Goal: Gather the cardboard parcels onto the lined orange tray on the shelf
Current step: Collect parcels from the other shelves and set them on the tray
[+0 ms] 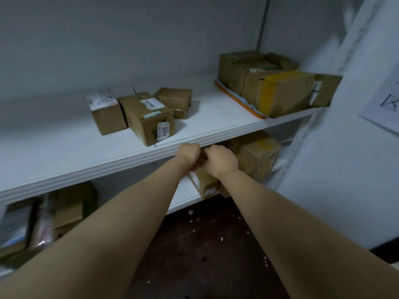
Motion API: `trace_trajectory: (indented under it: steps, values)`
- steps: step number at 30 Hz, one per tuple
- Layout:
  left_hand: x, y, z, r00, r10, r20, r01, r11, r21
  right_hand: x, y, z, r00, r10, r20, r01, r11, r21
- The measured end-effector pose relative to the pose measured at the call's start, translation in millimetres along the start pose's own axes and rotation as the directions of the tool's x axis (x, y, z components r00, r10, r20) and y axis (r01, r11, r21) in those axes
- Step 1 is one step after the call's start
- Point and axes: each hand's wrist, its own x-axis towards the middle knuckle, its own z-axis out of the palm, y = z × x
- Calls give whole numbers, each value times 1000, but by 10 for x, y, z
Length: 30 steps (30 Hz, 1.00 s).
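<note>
The orange tray point(237, 98) with a pale blue lining sits at the right end of the white shelf point(64, 147). Several cardboard parcels are packed on it, one with yellow tape point(285, 91) in front. Three more parcels stand left of the tray: a white-topped one point(105, 113), a long labelled one point(146, 119) and a small one point(174, 102). My left hand point(190, 155) and my right hand point(220, 160) are curled into fists, touching each other just below the shelf's front edge. Nothing shows inside either fist.
On the lower shelf behind my hands are a large brown box point(257, 156) and a small labelled box point(204, 184). More packages point(43, 216) lie at the lower left. A white wall closes off the right side. The dark floor below has paper scraps.
</note>
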Motion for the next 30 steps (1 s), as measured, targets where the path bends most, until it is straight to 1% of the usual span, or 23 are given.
trace_trajectory:
  steps: [3,6,10,13,15,17,20,23,26,30]
  values:
    - [-207,142,-274,990,99,-99,-99,995,-4,-40,-213,-221,996,-35,-80,37,999,29]
    - [-417,217,-573,967,132,-218,-144,989,-40,-25,-448,-334,991,-68,-119,75,996,48]
    - [-436,187,-978,928,171,-331,-176,984,15,136,-739,-376,993,-47,-106,60,991,119]
    - [-319,175,-1289,910,167,-379,-158,986,56,371,-926,-380,999,39,-34,-29,967,252]
    - [-197,175,-1469,911,155,-382,-139,988,70,546,-1021,-362,993,119,8,-113,917,383]
    - [-71,173,-1583,920,140,-365,-125,990,64,679,-1063,-339,986,163,35,-162,878,451]
    - [160,190,-1721,924,130,-359,-116,991,60,923,-1141,-283,980,181,87,-201,866,458]
    - [333,195,-1775,927,118,-356,-102,993,63,1081,-1197,-229,976,193,98,-217,868,447]
    - [441,204,-1810,933,106,-343,-91,994,59,1174,-1251,-171,974,207,94,-228,869,440]
    - [588,186,-1868,941,71,-330,-68,997,20,1283,-1286,-96,967,244,67,-244,827,507]
